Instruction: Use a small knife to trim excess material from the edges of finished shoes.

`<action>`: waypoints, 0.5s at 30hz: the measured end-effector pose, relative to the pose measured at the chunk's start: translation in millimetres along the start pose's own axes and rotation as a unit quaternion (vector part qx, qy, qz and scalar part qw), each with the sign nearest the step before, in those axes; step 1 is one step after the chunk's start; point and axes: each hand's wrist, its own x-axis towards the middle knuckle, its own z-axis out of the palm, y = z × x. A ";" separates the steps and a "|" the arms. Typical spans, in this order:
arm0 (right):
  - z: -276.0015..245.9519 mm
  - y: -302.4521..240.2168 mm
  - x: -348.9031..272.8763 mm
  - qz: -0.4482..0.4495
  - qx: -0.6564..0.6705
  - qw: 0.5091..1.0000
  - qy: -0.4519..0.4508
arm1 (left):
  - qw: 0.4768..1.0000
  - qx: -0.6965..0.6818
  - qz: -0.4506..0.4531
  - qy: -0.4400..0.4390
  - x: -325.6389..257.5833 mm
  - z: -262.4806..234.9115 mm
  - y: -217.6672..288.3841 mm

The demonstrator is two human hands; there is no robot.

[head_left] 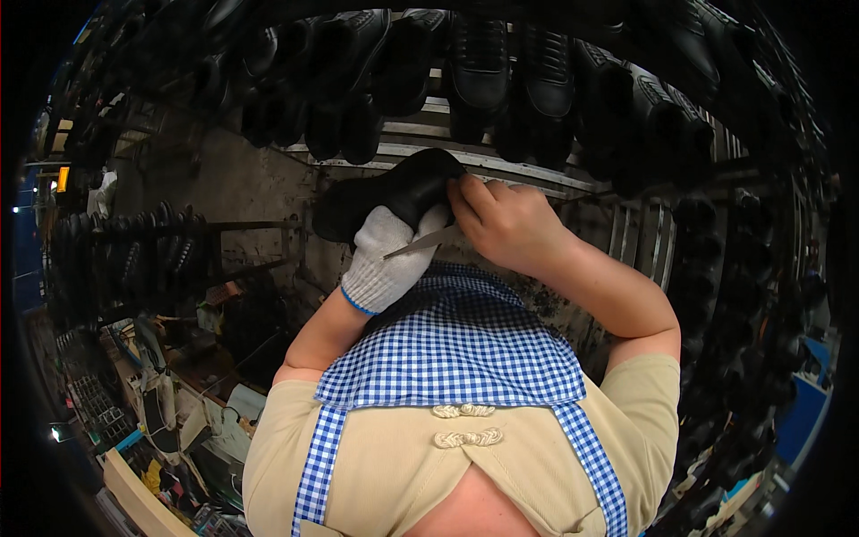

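Note:
A black shoe (376, 192) is tilted in front of my chest, its smooth dark surface turned toward me. My left hand (389, 255), in a white knitted glove with a blue cuff, grips the shoe from below. My bare right hand (506, 219) is closed, its fingertips pinched against the shoe's right end. From under the right palm a thin pointed metal blade (425, 242) sticks out to the left, crossing in front of the glove. Its handle is hidden in the hand. What the fingertips pinch is too small to make out.
Black lace-up shoes (479, 72) hang in rows on a metal rack (510, 170) ahead and overhead. More shoes fill a side rack (134, 246) at left and stacked rows (698, 268) at right. Cluttered equipment (161, 403) stands at lower left, a blue panel (801, 416) at right.

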 end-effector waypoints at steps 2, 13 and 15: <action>2.8 3.0 1.4 -0.007 -0.002 1.000 0.003 | 0.999 0.032 0.023 -0.016 1.9 0.5 -8.9; 34.5 0.1 -40.3 0.108 0.529 0.793 -0.283 | 0.967 -0.222 0.085 0.096 11.1 -15.0 -10.8; 41.1 15.0 -54.4 0.179 0.528 0.788 -0.261 | 0.982 -0.154 0.096 0.055 8.6 -25.1 -3.5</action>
